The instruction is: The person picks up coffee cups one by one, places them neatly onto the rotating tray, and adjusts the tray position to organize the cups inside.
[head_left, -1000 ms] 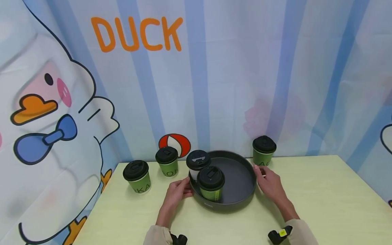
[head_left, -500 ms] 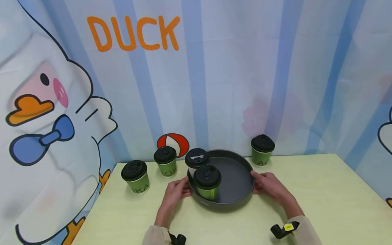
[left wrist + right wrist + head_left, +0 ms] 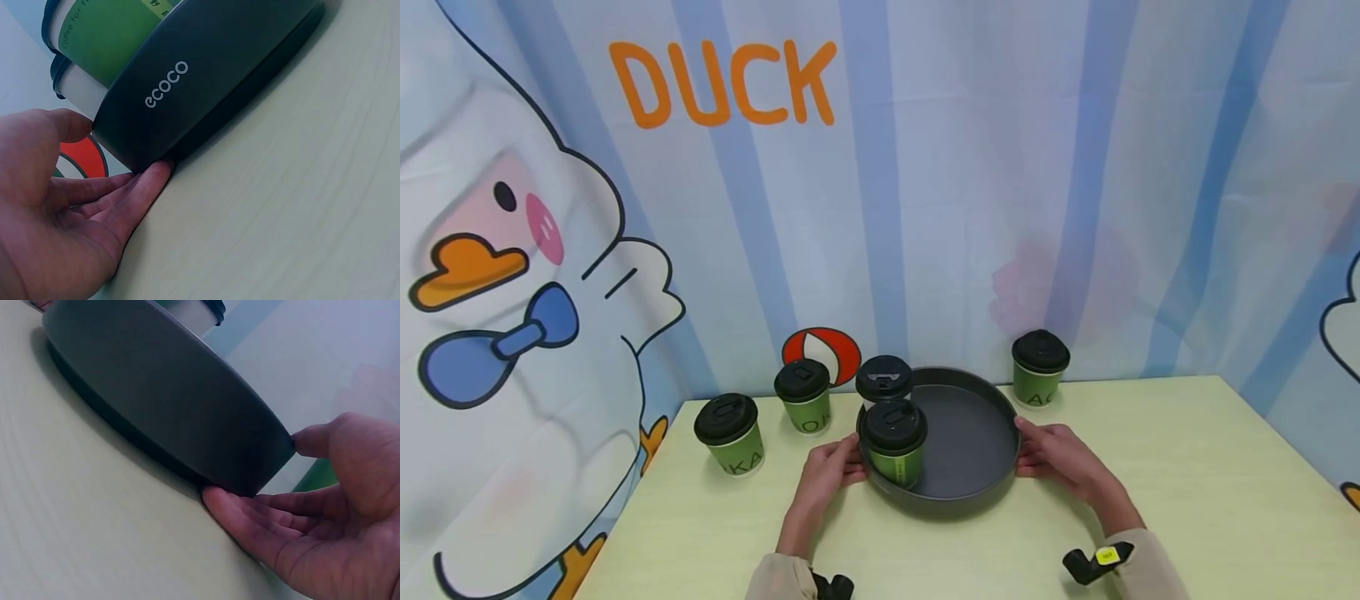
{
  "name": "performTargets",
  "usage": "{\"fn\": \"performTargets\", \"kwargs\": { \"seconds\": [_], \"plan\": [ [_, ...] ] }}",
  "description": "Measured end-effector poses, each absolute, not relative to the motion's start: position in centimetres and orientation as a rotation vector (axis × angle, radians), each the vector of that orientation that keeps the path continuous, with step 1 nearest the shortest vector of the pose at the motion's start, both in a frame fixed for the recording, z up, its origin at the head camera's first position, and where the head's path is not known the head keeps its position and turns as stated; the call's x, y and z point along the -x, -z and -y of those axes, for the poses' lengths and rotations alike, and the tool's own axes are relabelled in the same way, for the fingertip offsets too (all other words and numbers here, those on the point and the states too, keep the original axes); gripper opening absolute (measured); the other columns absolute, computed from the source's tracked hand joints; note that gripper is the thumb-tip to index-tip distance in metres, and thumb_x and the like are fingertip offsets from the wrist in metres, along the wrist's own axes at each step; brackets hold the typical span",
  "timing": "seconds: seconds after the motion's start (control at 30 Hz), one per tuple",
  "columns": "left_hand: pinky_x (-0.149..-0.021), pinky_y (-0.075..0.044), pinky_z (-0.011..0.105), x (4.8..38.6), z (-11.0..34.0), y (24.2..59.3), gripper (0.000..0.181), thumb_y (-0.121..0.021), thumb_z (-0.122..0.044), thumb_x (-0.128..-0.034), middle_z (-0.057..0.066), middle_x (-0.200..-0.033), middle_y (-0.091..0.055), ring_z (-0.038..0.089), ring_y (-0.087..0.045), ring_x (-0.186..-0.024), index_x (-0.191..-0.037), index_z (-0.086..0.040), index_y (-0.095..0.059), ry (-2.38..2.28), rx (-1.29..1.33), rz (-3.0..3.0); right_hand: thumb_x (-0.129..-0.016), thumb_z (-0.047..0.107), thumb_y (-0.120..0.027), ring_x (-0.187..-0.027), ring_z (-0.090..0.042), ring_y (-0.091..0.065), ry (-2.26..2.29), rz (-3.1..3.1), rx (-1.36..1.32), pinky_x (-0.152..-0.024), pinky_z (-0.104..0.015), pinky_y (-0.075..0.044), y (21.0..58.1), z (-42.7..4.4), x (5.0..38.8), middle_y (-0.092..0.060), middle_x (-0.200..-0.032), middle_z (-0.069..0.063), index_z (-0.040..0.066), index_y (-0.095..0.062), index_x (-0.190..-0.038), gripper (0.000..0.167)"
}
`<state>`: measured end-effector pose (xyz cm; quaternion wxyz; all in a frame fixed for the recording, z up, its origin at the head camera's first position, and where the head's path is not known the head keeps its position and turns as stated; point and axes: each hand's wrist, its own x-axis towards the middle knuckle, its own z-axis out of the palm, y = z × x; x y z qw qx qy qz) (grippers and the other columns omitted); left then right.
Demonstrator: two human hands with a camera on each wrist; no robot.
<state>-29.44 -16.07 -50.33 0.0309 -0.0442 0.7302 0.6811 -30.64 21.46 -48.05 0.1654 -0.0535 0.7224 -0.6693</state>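
A round dark grey tray with a raised rim is between my two hands. My left hand holds its left side, thumb at the rim and fingertips under the bottom edge, beside "ecoco" lettering in the left wrist view. On the opposite side my right hand grips likewise, thumb on the rim and fingers below. Inside the tray's left part stands a green paper coffee cup with a black lid. Behind it, a white cup with a black lid is mostly hidden.
Two green lidded cups, one nearer and one farther back, stand on the table left of the tray. Another green cup is at the back right, beyond my right hand. A printed duck curtain hangs behind the pale table.
The green cup in the tray has shifted left toward the rim, covering more of the white cup. My right hand has changed its grip, its fingers now lower on the tray's side.
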Motion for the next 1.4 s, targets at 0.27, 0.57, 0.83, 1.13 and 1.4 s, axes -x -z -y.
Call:
{"fn": "performTargets", "kwargs": {
  "seconds": [0.27,0.57,0.83,1.13,1.4],
  "plan": [
    [-0.078,-0.063,0.03,29.1,16.1,50.2,0.052,-0.054,-0.033,-0.108,0.011,-0.099,-0.073,0.015,-0.07,-0.084,-0.124,0.015,-0.063,-2.102,0.101,-2.264,-0.11,0.036,-0.052,-0.085,-0.023,-0.073,1.834,-1.94,0.227,-0.083,-0.037,-0.063,47.9,-22.5,30.5,-0.072,-0.095,-0.016,-0.017,-0.061,-0.115,0.054],
    [-0.078,-0.063,0.03,29.1,16.1,50.1,0.053,-0.054,-0.034,-0.1083,0.012,-0.099,-0.072,0.014,-0.07,-0.083,-0.123,0.016,-0.063,-2.109,0.093,-2.271,-0.111,0.04,-0.049,-0.082,-0.017,-0.068,1.903,-2.115,0.141,-0.08,-0.032,-0.063,48.2,-20.8,30.7,-0.068,-0.096,-0.014,-0.02,-0.05,-0.129,0.062],
    [-0.079,-0.063,0.032,29.1,16.1,49.9,0.052,-0.052,-0.033,-0.1089,0.012,-0.1,-0.073,0.015,-0.07,-0.084,-0.124,0.016,-0.063,-2.104,0.104,-2.27,-0.11,0.037,-0.051,-0.087,-0.023,-0.071,1.826,-1.988,0.212,-0.084,-0.036,-0.063,47.9,-22.0,30.5,-0.071,-0.097,-0.015,-0.018,-0.058,-0.121,0.056],
    [-0.08,-0.063,0.033,29.2,16.2,50.0,0.053,-0.051,-0.033,-0.1089,0.011,-0.101,-0.073,0.015,-0.07,-0.085,-0.125,0.016,-0.063,-2.096,0.107,-2.273,-0.111,0.037,-0.048,-0.082,-0.019,-0.068,1.892,-2.047,0.182,-0.08,-0.034,-0.063,48.0,-20.9,30.6,-0.067,-0.095,-0.014,-0.019,-0.054,-0.121,0.057],
    [-0.079,-0.063,0.032,29.1,16.0,50.0,0.051,-0.053,-0.033,-0.1084,0.009,-0.097,-0.073,0.015,-0.07,-0.083,-0.122,0.015,-0.064,-2.11,0.084,-2.258,-0.11,0.037,-0.051,-0.089,-0.023,-0.071,1.844,-1.952,0.23,-0.086,-0.037,-0.062,47.6,-22.2,30.3,-0.071,-0.101,-0.016,-0.02,-0.055,-0.126,0.059]
  ]
}}
